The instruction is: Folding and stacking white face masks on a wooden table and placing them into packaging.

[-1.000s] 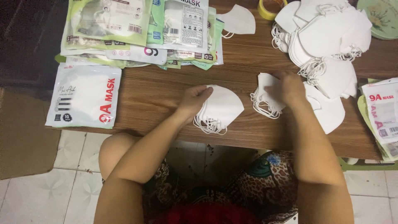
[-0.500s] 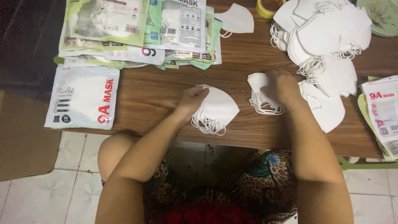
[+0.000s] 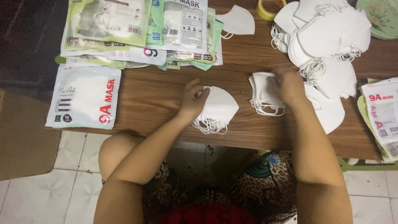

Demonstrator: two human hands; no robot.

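Since the earlier frames, both hands have stayed on their mask stacks, the left one shifting only slightly along the table's near edge. Left hand (image 3: 191, 101), fingers loosely spread, rests its fingertips on the left rim of a small stack of folded white masks (image 3: 218, 108), whose ear loops hang toward 6 o'clock at the table (image 3: 161, 99) edge. Right hand (image 3: 287, 86), curled, grasps a second stack of white masks (image 3: 261, 93) at 3 o'clock of the first; bare wood separates the two stacks. At 1 o'clock lies a large heap of loose white masks (image 3: 327, 37), with a roll of yellow tape (image 3: 270, 7) and a single mask (image 3: 237, 20) near 12 o'clock. Open wood remains at 9 o'clock of the left hand. Farther out, a white flat pouch with red lettering (image 3: 85, 97) overhangs the near edge at 9 o'clock; green-and-white pouches (image 3: 137, 31) are piled at 11 o'clock; similar pouches (image 3: 383, 118) sit at 3 o'clock.
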